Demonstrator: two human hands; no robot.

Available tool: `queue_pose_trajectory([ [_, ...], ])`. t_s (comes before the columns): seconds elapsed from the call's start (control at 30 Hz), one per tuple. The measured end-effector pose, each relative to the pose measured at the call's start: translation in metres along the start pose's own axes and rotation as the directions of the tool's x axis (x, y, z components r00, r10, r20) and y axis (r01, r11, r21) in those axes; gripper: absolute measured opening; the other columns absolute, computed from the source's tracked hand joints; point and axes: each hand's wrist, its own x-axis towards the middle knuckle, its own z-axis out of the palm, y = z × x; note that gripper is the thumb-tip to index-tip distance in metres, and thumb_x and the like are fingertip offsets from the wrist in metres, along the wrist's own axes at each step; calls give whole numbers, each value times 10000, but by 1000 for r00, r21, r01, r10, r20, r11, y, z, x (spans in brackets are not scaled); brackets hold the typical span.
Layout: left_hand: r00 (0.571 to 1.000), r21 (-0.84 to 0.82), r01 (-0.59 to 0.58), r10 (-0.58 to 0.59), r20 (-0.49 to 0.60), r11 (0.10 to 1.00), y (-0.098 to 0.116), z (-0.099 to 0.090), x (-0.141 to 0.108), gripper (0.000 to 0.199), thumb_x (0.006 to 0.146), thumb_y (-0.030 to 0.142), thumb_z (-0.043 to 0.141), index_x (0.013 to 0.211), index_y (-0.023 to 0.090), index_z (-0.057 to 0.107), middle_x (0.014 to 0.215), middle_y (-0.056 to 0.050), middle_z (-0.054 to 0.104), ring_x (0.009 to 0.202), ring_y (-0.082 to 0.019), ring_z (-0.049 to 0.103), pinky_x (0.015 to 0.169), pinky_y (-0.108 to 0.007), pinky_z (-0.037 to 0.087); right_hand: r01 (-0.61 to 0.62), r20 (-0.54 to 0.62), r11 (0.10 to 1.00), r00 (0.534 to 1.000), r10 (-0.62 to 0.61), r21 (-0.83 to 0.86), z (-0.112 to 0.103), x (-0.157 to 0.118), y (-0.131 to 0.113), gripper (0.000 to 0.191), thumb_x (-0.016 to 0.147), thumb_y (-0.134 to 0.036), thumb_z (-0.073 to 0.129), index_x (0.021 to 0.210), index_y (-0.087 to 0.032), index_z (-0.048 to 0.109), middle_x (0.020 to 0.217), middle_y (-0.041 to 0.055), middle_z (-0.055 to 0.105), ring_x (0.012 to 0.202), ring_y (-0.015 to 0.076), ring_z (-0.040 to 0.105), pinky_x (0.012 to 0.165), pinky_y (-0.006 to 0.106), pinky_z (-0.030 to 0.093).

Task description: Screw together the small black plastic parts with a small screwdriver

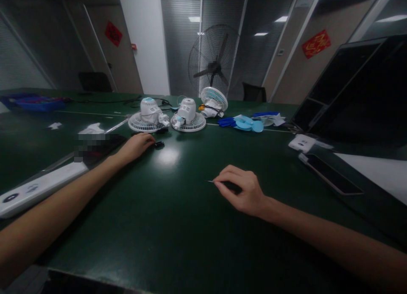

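My left hand reaches far forward over the green table, its fingers curled down and closed at the end of a small black object whose kind I cannot make out. My right hand is closed in a pinch just above the middle of the table. From its fingertips a thin metal tip points left; it looks like the end of a slim screwdriver, with the handle mostly hidden in the hand. Beyond my left hand lie two small white fans, face down, and a third white fan stands tilted.
Blue fan blades and gloves lie at the back. On the right are a phone, a white box and a dark monitor. At left are a long white device and a blue tray.
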Motion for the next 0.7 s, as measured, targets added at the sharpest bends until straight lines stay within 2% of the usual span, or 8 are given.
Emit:
queue_pose_trajectory([
  [0.13, 999, -30, 16, -15, 31, 999, -4, -1, 3, 395, 960, 493, 547, 1161, 207, 731, 1178, -117, 748, 1076, -295, 698, 964, -412, 549, 5, -3, 1000, 1000, -5, 5, 0, 1, -1, 107, 994, -181, 639, 1037, -169, 737, 917, 47, 699, 732, 132, 652, 583, 239, 546],
  [0.23, 998, -48, 52, -49, 47, 998, -11, -6, 4, 465, 913, 512, 610, 1221, 180, 716, 1205, -129, 745, 1091, -301, 704, 956, -405, 560, 4, 2, 1000, 1000, -4, 8, 0, 1, -1, 111, 994, -179, 639, 1041, -166, 738, 923, 46, 700, 737, 132, 657, 593, 241, 552],
  [0.47, 988, -49, 142, -139, 72, 989, -20, -13, 3, 393, 860, 545, 663, 1000, 198, 784, 1064, -114, 774, 962, -306, 729, 878, -399, 565, 8, -2, 1000, 1000, -8, 3, 0, -1, 2, 109, 991, -178, 647, 1049, -165, 738, 934, 50, 700, 761, 138, 663, 618, 252, 555],
  [0.7, 980, -67, 190, -186, 69, 979, -14, -8, 5, 311, 832, 477, 687, 964, 214, 784, 1029, -101, 780, 916, -286, 724, 784, -338, 547, 10, 2, 1000, 1000, -10, -8, 1, -1, 1, 105, 983, -169, 659, 1052, -170, 738, 919, 50, 696, 753, 139, 655, 614, 254, 547],
])
